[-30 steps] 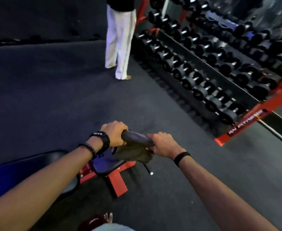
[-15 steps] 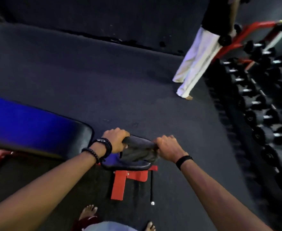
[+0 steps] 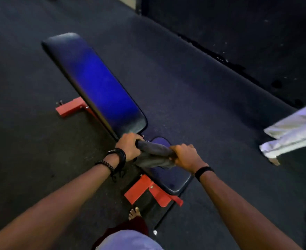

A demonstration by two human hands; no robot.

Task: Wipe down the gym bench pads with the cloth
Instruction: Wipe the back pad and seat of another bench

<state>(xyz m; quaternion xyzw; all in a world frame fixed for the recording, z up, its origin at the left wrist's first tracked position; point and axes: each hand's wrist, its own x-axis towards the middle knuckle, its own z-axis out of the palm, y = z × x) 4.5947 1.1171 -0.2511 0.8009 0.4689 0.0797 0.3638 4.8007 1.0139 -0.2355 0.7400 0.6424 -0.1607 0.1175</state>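
The cloth (image 3: 154, 154) is gripped at its two ends, the left hand (image 3: 128, 148) and the right hand (image 3: 186, 156) each curled tightly round it, so that it is stretched between them and held over the small seat pad (image 3: 172, 179). No wiped area can be told apart on either pad. The long back pad (image 3: 98, 85), beyond the hands, is judged still to be done, and the work is taken to be at an early stage.

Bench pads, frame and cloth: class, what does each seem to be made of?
Long pad and seat pad: probably vinyl or leatherette, smooth with a soft sheen. Frame: likely painted steel, flat red with square edges and a bolt. Cloth: soft grey fabric, matte, bunched and drooping between left hand and right hand.
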